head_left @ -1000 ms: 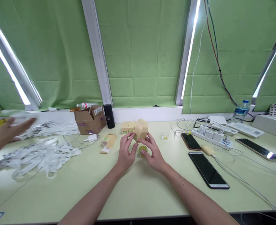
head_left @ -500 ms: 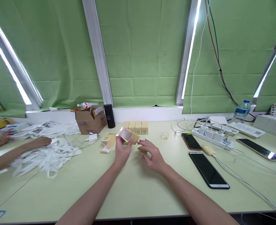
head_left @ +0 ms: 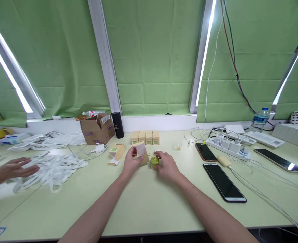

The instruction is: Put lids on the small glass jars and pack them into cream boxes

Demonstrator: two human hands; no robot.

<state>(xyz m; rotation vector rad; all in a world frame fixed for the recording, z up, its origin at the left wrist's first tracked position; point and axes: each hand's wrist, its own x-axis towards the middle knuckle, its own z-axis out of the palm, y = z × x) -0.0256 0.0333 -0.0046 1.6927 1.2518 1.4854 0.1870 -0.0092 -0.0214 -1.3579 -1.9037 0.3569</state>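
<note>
In my left hand (head_left: pixel 132 162) is a small kraft cardboard box (head_left: pixel 143 158), its flap standing up and its pale inside showing. Just right of it, my right hand (head_left: pixel 167 165) has its fingers closed around a small round yellow-green object (head_left: pixel 154 161) at the table surface; its exact kind is unclear. Behind the hands stands a row of several closed kraft boxes (head_left: pixel 149 136) with green labels. A partly unfolded kraft carton (head_left: pixel 117 153) lies left of my left hand. To the right sits a small clear plastic piece (head_left: pixel 176 146) with something yellow in it.
At left, another person's hands (head_left: pixel 14 168) are over a heap of white straps (head_left: pixel 52 168). A brown carton (head_left: pixel 97 129) and a black cylinder (head_left: pixel 118 125) stand at the back. Phones (head_left: pixel 225 183), a power strip (head_left: pixel 230 148) and cables lie at right.
My left hand has tipped the box more upright, lower down. My right hand's fingers have closed on the yellow-green object, which shows more. The other person's hand has drawn back left from the straps.
</note>
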